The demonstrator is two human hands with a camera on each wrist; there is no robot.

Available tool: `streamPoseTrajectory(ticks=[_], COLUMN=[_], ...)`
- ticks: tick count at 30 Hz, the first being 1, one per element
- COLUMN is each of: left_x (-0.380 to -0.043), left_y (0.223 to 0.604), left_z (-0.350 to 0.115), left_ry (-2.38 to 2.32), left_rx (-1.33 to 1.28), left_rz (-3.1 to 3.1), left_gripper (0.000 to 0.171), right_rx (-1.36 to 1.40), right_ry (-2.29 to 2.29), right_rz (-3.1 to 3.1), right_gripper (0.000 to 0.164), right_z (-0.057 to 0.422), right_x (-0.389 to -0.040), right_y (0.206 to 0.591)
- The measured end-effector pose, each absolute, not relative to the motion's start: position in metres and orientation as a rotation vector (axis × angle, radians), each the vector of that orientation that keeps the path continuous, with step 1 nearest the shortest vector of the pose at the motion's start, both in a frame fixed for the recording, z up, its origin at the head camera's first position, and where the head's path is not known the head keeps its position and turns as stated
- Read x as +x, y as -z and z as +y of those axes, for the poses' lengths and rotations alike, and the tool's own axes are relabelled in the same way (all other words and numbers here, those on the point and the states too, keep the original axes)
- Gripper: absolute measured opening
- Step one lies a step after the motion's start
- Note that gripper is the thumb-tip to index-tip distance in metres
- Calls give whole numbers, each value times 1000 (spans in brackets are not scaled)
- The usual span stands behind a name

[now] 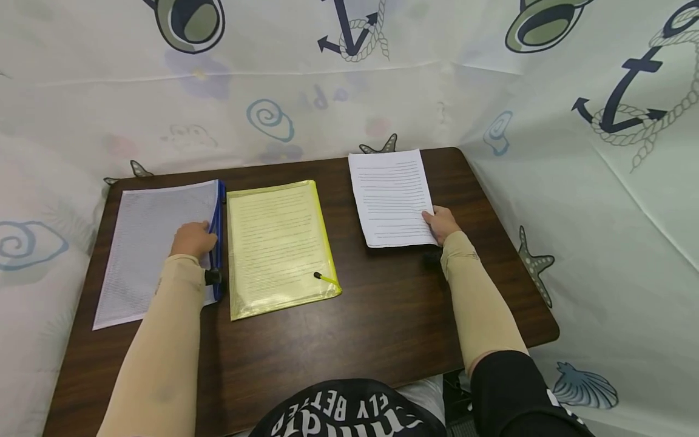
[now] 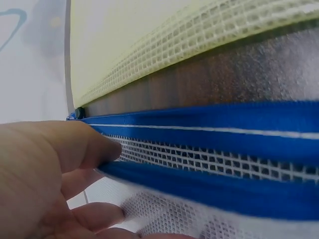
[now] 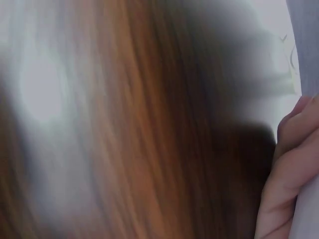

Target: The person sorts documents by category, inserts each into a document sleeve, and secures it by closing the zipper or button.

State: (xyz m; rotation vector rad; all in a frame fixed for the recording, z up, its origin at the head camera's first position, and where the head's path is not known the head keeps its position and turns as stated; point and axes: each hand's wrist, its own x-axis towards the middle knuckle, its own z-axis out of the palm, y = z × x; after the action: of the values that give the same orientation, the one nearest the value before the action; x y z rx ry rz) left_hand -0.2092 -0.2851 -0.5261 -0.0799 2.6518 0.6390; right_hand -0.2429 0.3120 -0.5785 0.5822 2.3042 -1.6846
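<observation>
Clock set at the middle of the table (image 1: 377,321), 12 at the far edge

White mesh pouch (image 1: 147,255) with the blue edge, 9 to 10 o'clock, lying flat. My left hand (image 1: 192,239) pinches that edge at the pouch's 3 o'clock side. In the left wrist view the two blue bands (image 2: 214,191) stand apart with mesh between them, thumb in the gap, fingers to the outer side

Lined paper (image 1: 390,197) at 1 o'clock. My right hand (image 1: 443,226) grips it by its 4 o'clock corner, thumb on top. Its near edge looks lifted, shadow below. One sheet or several: cannot tell. Right wrist view blurred, fingers curled at the sheet's edge

Yellow pouch (image 1: 273,249) at 11 o'clock, between paper and mesh pouch, lined paper showing through, yellow zip pull (image 1: 327,280) at its 4 o'clock corner

Judgement, on doing this well: hold the lip up so the mouth stays wide; one pinch probably opens only its own stretch. Carry the paper high over the yellow pouch so it won't snag on the pull. Lead with the 9 o'clock edge, squared to the mouth. A corner grip may let the sheet droop, so support it from beneath
</observation>
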Motion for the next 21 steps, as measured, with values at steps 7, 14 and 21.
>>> streamPoseTrajectory(ticks=[7, 14, 21], left_x=[-209, -209, -208], left_y=[528, 526, 527], left_z=[-285, -281, -277], left_ry=[-592, -592, -638], left_rx=[-49, -34, -127], left_rz=[2682, 2696, 2660], left_gripper=[64, 61, 61], right_rx=[574, 559, 535], right_ry=[1727, 1711, 1725], right_rz=[2284, 2313, 2299], right_gripper=[45, 44, 44], right_z=[299, 302, 301], right_x=[-243, -242, -243], right_y=[580, 579, 580])
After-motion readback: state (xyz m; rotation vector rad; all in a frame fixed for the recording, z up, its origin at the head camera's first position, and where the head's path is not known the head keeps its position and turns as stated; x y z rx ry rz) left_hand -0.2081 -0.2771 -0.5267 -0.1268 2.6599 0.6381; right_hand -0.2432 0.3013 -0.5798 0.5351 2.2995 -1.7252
